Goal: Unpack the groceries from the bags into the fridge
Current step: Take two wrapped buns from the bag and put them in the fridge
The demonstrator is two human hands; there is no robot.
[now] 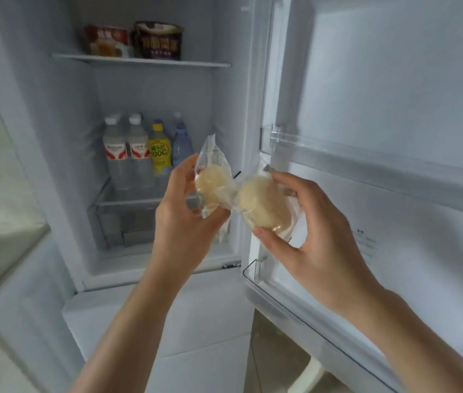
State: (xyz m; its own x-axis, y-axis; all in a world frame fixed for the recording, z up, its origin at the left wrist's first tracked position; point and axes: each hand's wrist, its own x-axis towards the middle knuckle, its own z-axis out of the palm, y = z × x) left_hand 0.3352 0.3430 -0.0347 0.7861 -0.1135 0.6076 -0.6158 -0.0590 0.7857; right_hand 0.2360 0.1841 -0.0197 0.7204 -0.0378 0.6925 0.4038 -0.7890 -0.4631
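Note:
I face the open white fridge (62, 143). My left hand (180, 211) grips a pale round pastry in a clear wrapper (210, 182), held upright in front of the lower shelf. My right hand (309, 222) holds a second wrapped round pastry (261, 205) between thumb and fingers, just right of the first. The two wrappers touch in the middle. No grocery bag is in view.
The top shelf (142, 61) carries a red box (108, 41) and a dark packet (158, 41). Several drink bottles (139, 154) stand on the lower shelf above a clear drawer (116, 222). The open door (394, 80) at right has clear bins (366, 163).

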